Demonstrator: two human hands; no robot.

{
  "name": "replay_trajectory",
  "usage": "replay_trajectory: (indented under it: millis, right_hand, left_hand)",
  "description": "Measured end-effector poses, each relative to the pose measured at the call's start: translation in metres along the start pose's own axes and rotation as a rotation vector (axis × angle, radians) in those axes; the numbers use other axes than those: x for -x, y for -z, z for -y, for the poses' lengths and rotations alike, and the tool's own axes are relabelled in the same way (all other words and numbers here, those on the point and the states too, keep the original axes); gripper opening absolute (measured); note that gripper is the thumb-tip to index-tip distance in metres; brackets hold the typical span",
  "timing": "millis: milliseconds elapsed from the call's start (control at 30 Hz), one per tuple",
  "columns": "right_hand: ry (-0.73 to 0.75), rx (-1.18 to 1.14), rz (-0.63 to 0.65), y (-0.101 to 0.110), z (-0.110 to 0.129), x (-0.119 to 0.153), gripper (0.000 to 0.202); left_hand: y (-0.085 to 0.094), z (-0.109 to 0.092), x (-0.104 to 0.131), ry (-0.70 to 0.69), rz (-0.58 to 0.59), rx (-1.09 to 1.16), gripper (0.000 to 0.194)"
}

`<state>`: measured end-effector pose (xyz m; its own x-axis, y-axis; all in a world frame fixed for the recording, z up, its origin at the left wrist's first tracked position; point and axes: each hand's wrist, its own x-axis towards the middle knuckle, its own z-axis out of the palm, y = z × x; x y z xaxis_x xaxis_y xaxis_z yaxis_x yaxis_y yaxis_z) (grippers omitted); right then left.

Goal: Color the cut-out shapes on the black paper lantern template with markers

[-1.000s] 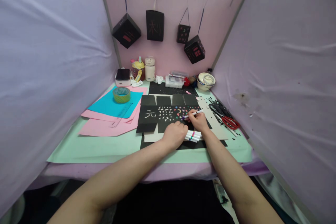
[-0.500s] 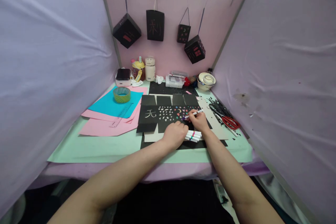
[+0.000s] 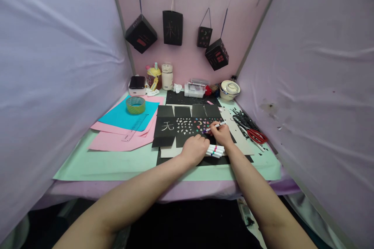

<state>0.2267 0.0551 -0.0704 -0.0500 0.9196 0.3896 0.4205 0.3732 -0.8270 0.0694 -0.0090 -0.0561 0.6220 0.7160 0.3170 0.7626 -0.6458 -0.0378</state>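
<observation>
A black card sheet point(image 3: 182, 138) with flaps lies on a pale board point(image 3: 172, 152); it bears a light character, white triangular shapes and coloured stars with a moon. My right hand point(image 3: 220, 133) is closed on a white marker point(image 3: 216, 126), whose purple tip is at the card beside the coloured shapes. My left hand point(image 3: 195, 150) rests in a closed shape at the card's lower edge, against several white markers point(image 3: 215, 151) with coloured bands. Their left ends are hidden by this hand.
Blue paper point(image 3: 119, 116) carries a tape roll point(image 3: 136, 106) and a clear ruler point(image 3: 134, 128). Red-handled scissors point(image 3: 256, 136) lie among black scraps at the right. Bottles point(image 3: 167, 77), a plastic case point(image 3: 194, 90) and a bowl point(image 3: 229, 90) stand behind; black boxes point(image 3: 173, 28) hang above.
</observation>
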Motion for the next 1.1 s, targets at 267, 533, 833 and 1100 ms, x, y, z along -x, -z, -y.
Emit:
replay_trajectory:
  millis: [267,533,833,1100]
  right_hand:
    - [0.016,0.014,-0.013,-0.0002,-0.0042,-0.0013,0.019]
    - [0.012,0.025,-0.046,-0.0003,-0.0025,-0.0015,0.019]
    - [0.001,0.022,-0.026,-0.0002,-0.0032,-0.0011,0.019]
    - [0.085,0.064,-0.172,0.0047,0.0027,-0.0001,0.021]
  left_hand:
    - [0.0000,0.0001,0.0007,-0.001,-0.016,0.010,0.011]
    - [0.0015,0.0001,-0.0002,0.007,-0.002,0.033,0.012]
    - [0.0037,-0.0002,-0.0001,0.002,0.013,0.036,0.013]
    - [0.0030,0.0001,-0.0003,0.003,-0.001,0.018,0.011]
